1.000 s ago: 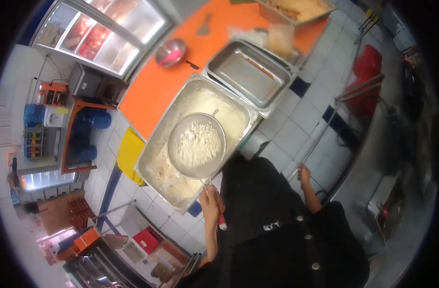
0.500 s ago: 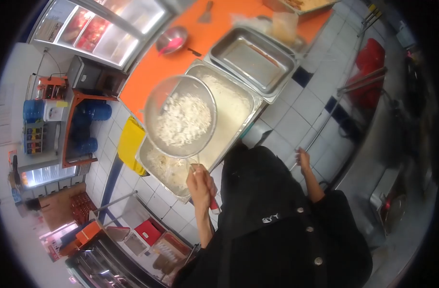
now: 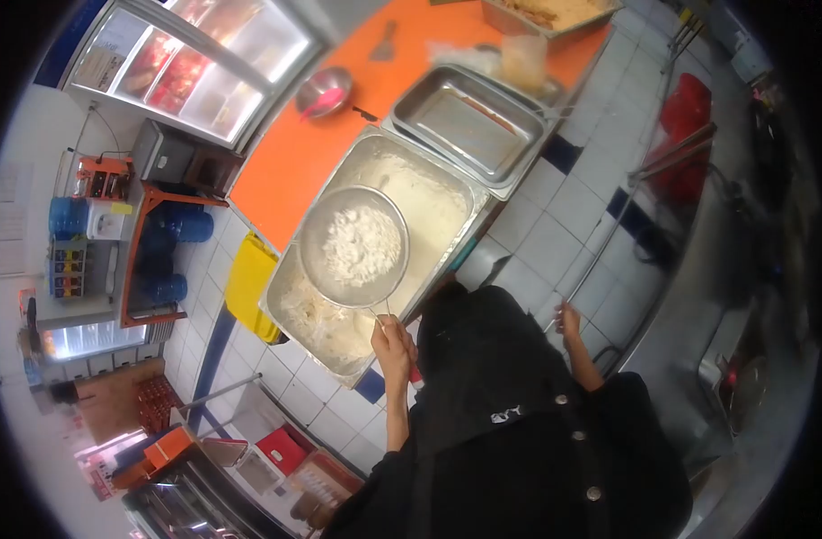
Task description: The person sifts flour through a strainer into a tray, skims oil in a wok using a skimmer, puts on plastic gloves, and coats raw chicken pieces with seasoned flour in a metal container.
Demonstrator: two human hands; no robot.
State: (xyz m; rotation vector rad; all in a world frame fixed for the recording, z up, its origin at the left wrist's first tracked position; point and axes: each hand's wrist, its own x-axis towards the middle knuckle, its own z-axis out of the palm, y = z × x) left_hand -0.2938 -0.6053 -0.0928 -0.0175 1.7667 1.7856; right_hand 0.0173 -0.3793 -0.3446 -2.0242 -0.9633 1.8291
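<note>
My left hand (image 3: 394, 352) is closed around the red handle of a round wire-mesh strainer (image 3: 314, 241). Pale, flour-coated pieces (image 3: 362, 247) lie heaped inside it. The strainer is over a large rectangular metal pan (image 3: 476, 193) of cream-coloured flour (image 3: 429, 211). Clumps and scraps show in the flour at the pan's near left end. Off to the right, my right hand (image 3: 568, 321) hangs beside a thin metal rail (image 3: 593, 258). Its fingers look loosely bent and apart, holding nothing I can see; whether they touch the rail is unclear.
Beyond the flour pan, an empty steel tray (image 3: 469, 135) stands on the orange table (image 3: 276, 202). A metal bowl (image 3: 324, 92) with a pink utensil and a knife (image 3: 364, 114) are nearby. Yellow material (image 3: 252, 287) is beside the pan. A metal counter (image 3: 671, 332) runs along the right.
The strainer and my left hand have moved toward me and slightly right; the strainer now looks smaller, lower over the pan. The pieces have shifted inside it. The view has tilted slightly.
</note>
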